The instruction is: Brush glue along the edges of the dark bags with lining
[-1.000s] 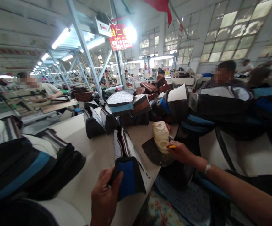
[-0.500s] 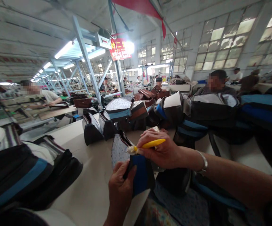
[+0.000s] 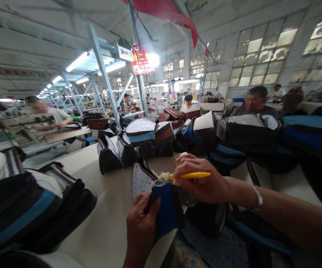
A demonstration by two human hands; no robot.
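My left hand (image 3: 142,222) grips the edge of a black and blue bag piece (image 3: 166,208), its thumb on the blue side. A pale patterned lining (image 3: 141,182) shows at the top of that piece. My right hand (image 3: 202,178) pinches a brush with a yellow handle (image 3: 193,175). White, matted bristles (image 3: 164,176) are at the top edge of the bag piece; whether they touch it I cannot tell. Something clear and crinkled shows around my right fingers, too hidden to name.
Partly made bags (image 3: 142,130) stand along the far side of the pale table (image 3: 108,208). Dark bags with a blue stripe (image 3: 38,208) lie at the left, others (image 3: 250,130) pile up at the right. Co-workers (image 3: 57,115) sit beyond.
My right hand and the brush have moved to the right along the top edge of the bag piece. My left hand keeps its hold, almost in place.
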